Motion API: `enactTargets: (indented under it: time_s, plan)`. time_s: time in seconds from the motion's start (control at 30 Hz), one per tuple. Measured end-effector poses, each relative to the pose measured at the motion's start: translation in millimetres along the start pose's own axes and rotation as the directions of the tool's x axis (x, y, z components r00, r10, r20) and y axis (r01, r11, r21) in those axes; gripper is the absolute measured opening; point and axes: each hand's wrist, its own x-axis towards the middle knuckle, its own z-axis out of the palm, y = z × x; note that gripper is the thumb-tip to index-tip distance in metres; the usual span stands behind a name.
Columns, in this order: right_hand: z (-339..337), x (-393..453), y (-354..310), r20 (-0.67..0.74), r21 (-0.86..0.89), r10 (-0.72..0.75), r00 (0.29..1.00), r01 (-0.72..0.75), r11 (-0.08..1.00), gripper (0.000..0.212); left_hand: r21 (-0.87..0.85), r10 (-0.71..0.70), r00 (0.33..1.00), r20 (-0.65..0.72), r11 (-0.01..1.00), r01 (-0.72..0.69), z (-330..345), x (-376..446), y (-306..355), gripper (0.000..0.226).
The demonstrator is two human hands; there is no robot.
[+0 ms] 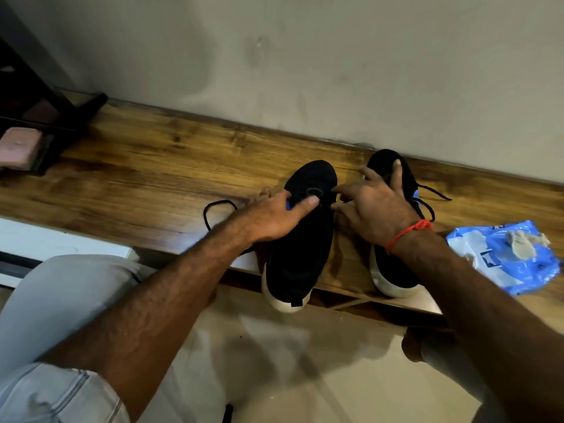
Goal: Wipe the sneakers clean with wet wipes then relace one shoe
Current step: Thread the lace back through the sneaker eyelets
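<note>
Sneakers sit side by side on the wooden bench point(158, 154), toes toward the wall point(305, 56), heels hanging over the near edge. Both are black with white soles. From my remote view, the left sneaker point(300, 239) lies under my left hand point(274, 218), and the right sneaker point(393, 270) lies under my right hand point(375, 206).

My left hand grips the left sneaker across its lacing area, thumb stretched over the top and the fingers wrapped down its far side. A small blue patch shows just under the thumb. A black lace point(215, 210) loops out on the bench to the left of this hand.

My right hand reaches across the gap between the two shoes. Its thumb and forefinger come together at the left sneaker's eyelets, but I cannot tell whether they actually pinch a lace there; the other fingers spread out above the right sneaker. A red thread point(407, 232) circles this wrist. The right sneaker's own lace point(433, 193) trails loose to the right.

Just right of the shoes lies the blue wet wipes pack point(503, 261), with a crumpled used wipe point(523, 242) on top of it.

At the bench's far left stands a dark rack point(45, 96) with a pink object point(19, 148) on it. My knee in light trousers point(61, 300) shows at lower left.
</note>
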Motion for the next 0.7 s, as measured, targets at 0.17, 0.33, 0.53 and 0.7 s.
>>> enactTargets:
  time_s: [0.17,0.33,0.53,0.7]
  plan:
    - [9,0,-12,0.022,0.051,-0.038,0.999,0.036,0.998,0.027,-0.084,0.075,0.991,-0.108,0.993,-0.084,-8,1,-7,0.025]
    - [13,1,-11,0.03,0.12,-0.048,0.998,0.044,0.992,0.023,0.052,0.072,0.955,-0.287,0.997,-0.06,12,9,-11,0.018]
    - [14,0,-6,0.01,0.085,-0.09,0.996,0.088,0.992,0.023,0.126,0.063,0.941,-0.332,0.992,-0.021,10,9,-11,0.023]
    - [15,2,-6,-0.036,0.073,-0.115,0.993,0.118,0.99,0.019,0.132,0.067,0.935,-0.349,0.991,-0.022,10,7,-12,0.012]
